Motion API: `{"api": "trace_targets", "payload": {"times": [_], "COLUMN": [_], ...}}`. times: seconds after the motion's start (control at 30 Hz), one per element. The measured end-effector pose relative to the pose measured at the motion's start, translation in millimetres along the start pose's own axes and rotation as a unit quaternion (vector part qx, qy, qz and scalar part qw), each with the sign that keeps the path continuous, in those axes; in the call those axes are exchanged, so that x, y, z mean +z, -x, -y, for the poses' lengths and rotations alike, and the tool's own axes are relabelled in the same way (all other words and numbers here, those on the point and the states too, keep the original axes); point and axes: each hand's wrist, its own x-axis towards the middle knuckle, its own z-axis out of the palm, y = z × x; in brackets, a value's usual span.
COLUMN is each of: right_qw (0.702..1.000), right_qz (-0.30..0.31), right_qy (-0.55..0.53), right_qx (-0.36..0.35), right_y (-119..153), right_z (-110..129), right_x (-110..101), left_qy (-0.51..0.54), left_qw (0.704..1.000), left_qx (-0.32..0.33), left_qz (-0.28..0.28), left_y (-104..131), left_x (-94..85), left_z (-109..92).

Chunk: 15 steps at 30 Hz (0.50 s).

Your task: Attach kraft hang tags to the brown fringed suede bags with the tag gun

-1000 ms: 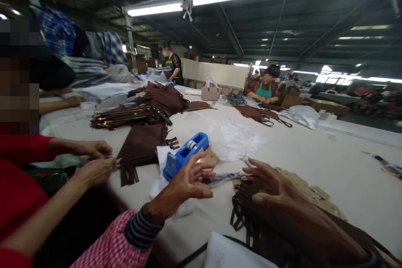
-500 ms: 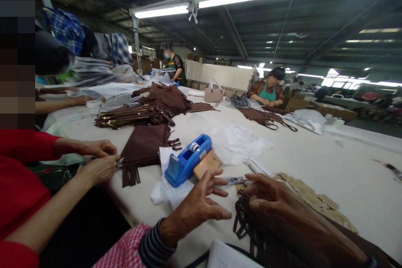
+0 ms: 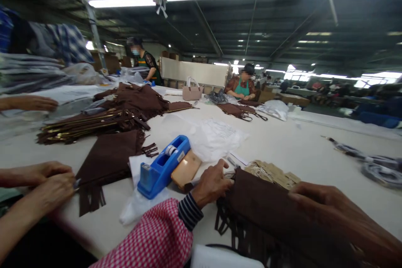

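Note:
A dark brown fringed bag [image 3: 266, 201] lies on the white table in front of me, its fringe hanging toward me. My left hand [image 3: 215, 180], in a checked sleeve with a striped cuff, is at the bag's left corner, its fingers bent; what they touch is too small to make out. My right hand [image 3: 329, 209] rests over the bag's right part, thumb and fingers closed near its upper edge; its grip is partly hidden. Left of my left hand are a blue tape dispenser [image 3: 163, 167] and a tan flat case [image 3: 186, 168]. Tan paper tags [image 3: 273, 173] lie behind the bag.
Another person's hands [image 3: 47, 188] work at the left beside a brown bag [image 3: 109, 155]. Behind is a pile of brown bags [image 3: 135, 102]. Clear plastic [image 3: 216, 136] lies mid-table, a coiled cord [image 3: 381, 169] at right. Two people stand or sit across the table.
The view has swung right. My left hand has moved to the bag's left corner, and my right hand has moved right along the bag, uncovering more of it and the tags.

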Motion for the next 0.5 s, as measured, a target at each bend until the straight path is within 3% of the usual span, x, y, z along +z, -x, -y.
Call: {"api": "trace_targets", "payload": {"times": [0.1,0.2,0.33,0.5], "right_qw": [0.993,0.979,0.96,0.945], "right_qz": [-0.086,-0.126,-0.14,-0.115], "right_qy": [0.011,-0.015,-0.095,-0.225], "right_qx": [0.082,0.162,0.225,0.208], "right_y": [28,50,57,52], "right_z": [-70,-105,-104,-89], "right_x": [-35,-39,-19,-3], "left_qy": [-0.164,-0.132,0.086,0.323], "left_qw": [0.986,0.99,0.993,0.943], "left_qx": [0.04,0.04,-0.002,-0.049], "left_qz": [-0.018,0.014,0.078,0.071], "left_y": [-2,-9,-15,-13], "left_x": [6.0,13.4,28.4,38.6], "left_z": [6,14,21,19]}}
